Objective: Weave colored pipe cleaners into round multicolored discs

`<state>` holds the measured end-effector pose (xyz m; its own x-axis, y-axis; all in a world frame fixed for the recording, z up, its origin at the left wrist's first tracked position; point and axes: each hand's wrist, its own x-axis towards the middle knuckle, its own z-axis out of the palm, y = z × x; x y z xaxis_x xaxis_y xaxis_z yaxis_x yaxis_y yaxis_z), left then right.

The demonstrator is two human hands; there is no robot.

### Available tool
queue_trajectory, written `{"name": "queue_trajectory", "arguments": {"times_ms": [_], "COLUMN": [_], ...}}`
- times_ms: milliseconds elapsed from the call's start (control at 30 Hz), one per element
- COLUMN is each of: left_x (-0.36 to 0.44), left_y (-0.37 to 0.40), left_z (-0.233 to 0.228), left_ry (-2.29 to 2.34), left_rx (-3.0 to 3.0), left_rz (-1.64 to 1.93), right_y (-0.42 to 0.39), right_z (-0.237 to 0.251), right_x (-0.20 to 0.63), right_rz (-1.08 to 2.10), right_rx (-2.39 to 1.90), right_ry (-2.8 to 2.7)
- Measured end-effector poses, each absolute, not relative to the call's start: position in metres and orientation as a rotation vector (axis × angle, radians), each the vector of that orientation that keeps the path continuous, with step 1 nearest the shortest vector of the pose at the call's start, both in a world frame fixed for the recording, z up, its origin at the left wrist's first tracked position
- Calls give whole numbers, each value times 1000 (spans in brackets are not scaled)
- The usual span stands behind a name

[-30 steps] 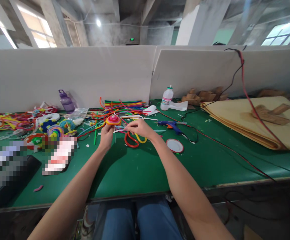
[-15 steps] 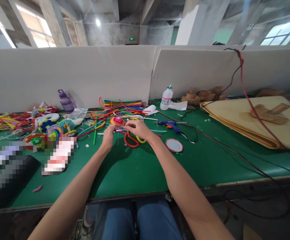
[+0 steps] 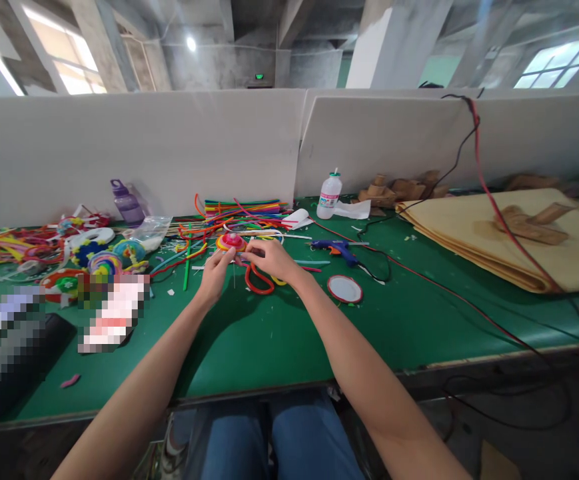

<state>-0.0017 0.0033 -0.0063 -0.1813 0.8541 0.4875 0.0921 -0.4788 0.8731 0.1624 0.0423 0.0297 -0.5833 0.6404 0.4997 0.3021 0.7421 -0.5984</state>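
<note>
A layered round craft piece [image 3: 231, 240], pink on top with yellow and orange around it, is sitting just left of the frame's centre, raised in front of the person between two bare hands. A thin pale strand [image 3: 234, 277] is hanging below it. The left hand [image 3: 213, 273] is gripping the piece from its lower left, its fingers closing up toward the rim and its wrist bending slightly inward. The right hand [image 3: 270, 258] is reaching in from the right with the knuckles up, its fingertips bunching at the lower right edge; whether they are pinching the piece or only touching it cannot be told. Both forearms are slanting up from the bottom corners, converging near the centre, with the right elbow bending a little.

Just below the right hand, an orange-red loop [image 3: 260, 291] is lying on the green table [image 3: 269, 347]. Behind the hands, a bundle of coloured pipe cleaners [image 3: 242, 207] is resting near the white partition [image 3: 134, 143]. Right of centre, a blue glue gun [image 3: 336, 251] is lying above a red-rimmed white disc [image 3: 345, 289]. At left, more colourful round pieces [image 3: 104, 264] are clustering below a purple bottle [image 3: 128, 205].
</note>
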Motion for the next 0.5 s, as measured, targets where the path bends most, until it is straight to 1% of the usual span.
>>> {"name": "queue_trajectory", "arguments": {"times_ms": [400, 500], "left_x": [2, 0], "left_y": [1, 4], "left_z": [-5, -7], "left_ry": [1155, 1095], "left_rx": [1421, 1344], "left_rz": [1725, 1734], "right_y": [44, 45], "right_z": [26, 27], "right_x": [159, 160], "right_rz": [636, 684], "right_rx": [-721, -729], "right_ry": [-2253, -2218]}}
